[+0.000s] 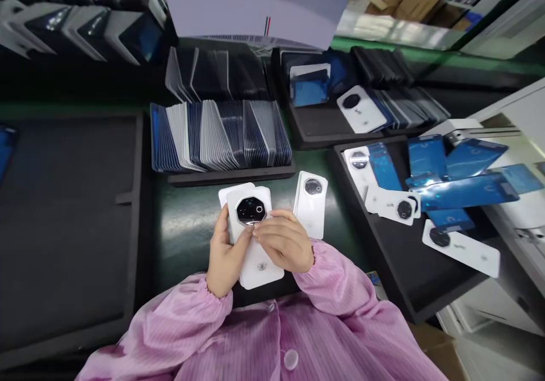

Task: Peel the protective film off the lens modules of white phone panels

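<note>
The left hand (225,253) grips a white phone cover (255,239) by its edge, camera ring up, while the right hand (284,243) pinches at its face just below the ring, fingers closed on it. One more white cover (312,204) lies just right of the held cover on the green surface (187,227). Beyond the held cover stands a full rack of covers (221,134) (seemingly waiting). Right of it, a black tray (395,256) holds a few covers and blue films (460,191), so most of the work looks left.
</note>
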Demonstrator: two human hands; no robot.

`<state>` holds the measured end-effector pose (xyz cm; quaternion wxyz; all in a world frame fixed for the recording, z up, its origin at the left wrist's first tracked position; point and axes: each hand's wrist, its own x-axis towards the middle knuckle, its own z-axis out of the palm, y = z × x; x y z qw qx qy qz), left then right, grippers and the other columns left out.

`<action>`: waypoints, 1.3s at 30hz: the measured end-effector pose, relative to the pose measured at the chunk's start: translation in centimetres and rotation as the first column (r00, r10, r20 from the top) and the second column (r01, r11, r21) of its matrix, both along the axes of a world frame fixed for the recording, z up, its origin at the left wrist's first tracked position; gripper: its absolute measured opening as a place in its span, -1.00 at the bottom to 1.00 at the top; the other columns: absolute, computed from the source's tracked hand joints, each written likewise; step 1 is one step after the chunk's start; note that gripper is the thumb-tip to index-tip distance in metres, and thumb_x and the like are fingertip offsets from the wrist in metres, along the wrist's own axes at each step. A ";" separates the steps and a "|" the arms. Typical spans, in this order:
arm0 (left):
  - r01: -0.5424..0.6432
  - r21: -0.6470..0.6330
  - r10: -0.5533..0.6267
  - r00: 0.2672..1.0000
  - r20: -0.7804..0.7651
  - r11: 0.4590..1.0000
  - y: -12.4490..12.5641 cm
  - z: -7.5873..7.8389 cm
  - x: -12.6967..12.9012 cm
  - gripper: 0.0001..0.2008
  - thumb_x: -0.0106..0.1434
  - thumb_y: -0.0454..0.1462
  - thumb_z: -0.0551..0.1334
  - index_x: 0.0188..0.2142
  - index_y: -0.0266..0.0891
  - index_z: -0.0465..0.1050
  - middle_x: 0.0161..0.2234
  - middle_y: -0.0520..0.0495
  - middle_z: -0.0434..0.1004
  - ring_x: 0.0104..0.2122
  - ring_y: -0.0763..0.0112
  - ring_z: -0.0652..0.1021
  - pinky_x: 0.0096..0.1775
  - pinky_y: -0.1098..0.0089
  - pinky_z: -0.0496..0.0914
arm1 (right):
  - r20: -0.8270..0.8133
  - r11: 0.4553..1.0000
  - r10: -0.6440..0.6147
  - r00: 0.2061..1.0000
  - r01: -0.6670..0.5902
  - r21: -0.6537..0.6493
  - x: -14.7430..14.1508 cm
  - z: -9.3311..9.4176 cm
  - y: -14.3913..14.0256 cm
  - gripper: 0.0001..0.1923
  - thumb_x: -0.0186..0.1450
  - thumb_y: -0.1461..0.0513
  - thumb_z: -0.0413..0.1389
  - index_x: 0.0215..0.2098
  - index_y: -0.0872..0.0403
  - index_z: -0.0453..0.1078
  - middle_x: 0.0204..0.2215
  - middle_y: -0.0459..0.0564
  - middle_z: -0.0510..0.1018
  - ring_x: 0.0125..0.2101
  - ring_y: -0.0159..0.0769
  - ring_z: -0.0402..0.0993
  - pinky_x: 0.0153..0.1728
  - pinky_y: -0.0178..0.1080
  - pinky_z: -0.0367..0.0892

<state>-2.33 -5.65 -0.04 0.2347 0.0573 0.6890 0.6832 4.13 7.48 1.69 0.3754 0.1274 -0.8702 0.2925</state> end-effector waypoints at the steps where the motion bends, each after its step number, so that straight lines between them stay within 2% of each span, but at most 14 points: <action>1: 0.002 -0.003 -0.002 1.000 0.004 1.000 0.0 0.1 0.0 -0.35 0.15 -0.15 0.30 0.20 -0.16 0.18 0.11 -0.19 0.40 0.08 0.11 0.43 0.11 0.14 0.30 | -0.006 1.000 0.014 1.000 -0.014 -0.006 0.0 0.1 0.0 -0.83 0.29 0.41 0.10 -0.22 0.03 0.35 -0.33 -0.07 0.64 -0.24 -0.35 0.59 -0.08 -0.13 0.43; 6: 0.014 -0.007 -0.014 1.000 -0.006 1.000 -0.3 0.2 0.0 -0.38 0.16 -0.17 0.28 0.19 -0.18 0.20 0.12 -0.20 0.39 0.10 0.10 0.41 0.13 0.13 0.27 | -0.026 0.993 0.107 0.994 -0.108 -0.053 -0.1 0.5 0.1 -0.80 0.26 0.42 0.13 -0.18 0.08 0.34 -0.34 0.03 0.64 -0.23 -0.31 0.59 -0.16 -0.20 0.52; 11: 0.016 -0.007 -0.016 1.000 0.000 1.000 -0.5 0.0 0.1 -0.35 0.14 -0.18 0.30 0.20 -0.20 0.18 0.11 -0.21 0.40 0.10 0.09 0.42 0.13 0.12 0.27 | -0.028 0.985 0.157 0.987 -0.158 -0.066 -0.1 0.5 0.3 -0.78 0.24 0.44 0.16 -0.16 0.12 0.35 -0.34 0.07 0.63 -0.21 -0.28 0.59 -0.16 -0.22 0.54; 21: 0.001 0.007 -0.001 1.000 -0.010 1.000 -0.5 0.4 0.2 -0.35 0.13 -0.16 0.32 0.19 -0.18 0.21 0.07 -0.18 0.44 0.04 0.10 0.48 0.08 0.15 0.35 | -0.019 0.985 0.161 0.987 -0.162 -0.052 0.0 0.5 0.4 -0.77 0.25 0.43 0.14 -0.14 0.11 0.35 -0.33 0.05 0.63 -0.17 -0.29 0.58 -0.15 -0.23 0.54; 30: 0.008 0.013 -0.009 0.999 0.046 1.000 -0.4 0.2 0.1 -0.35 0.15 -0.19 0.29 0.22 -0.16 0.18 0.12 -0.18 0.39 0.12 0.07 0.39 0.16 0.07 0.23 | -0.036 0.988 0.135 0.990 -0.138 -0.074 -0.2 0.6 0.2 -0.79 0.24 0.44 0.14 -0.19 0.11 0.36 -0.33 0.05 0.64 -0.19 -0.29 0.59 -0.16 -0.21 0.54; 39: 0.014 0.068 -0.020 0.996 0.090 0.998 -0.2 0.3 0.0 -0.38 0.15 -0.19 0.29 0.19 -0.14 0.21 0.05 -0.15 0.46 0.02 0.14 0.48 0.07 0.16 0.33 | -0.022 0.993 0.086 0.996 -0.087 -0.075 -0.2 0.7 0.1 -0.78 0.22 0.44 0.15 -0.18 0.12 0.37 -0.34 0.04 0.63 -0.21 -0.28 0.59 -0.16 -0.18 0.54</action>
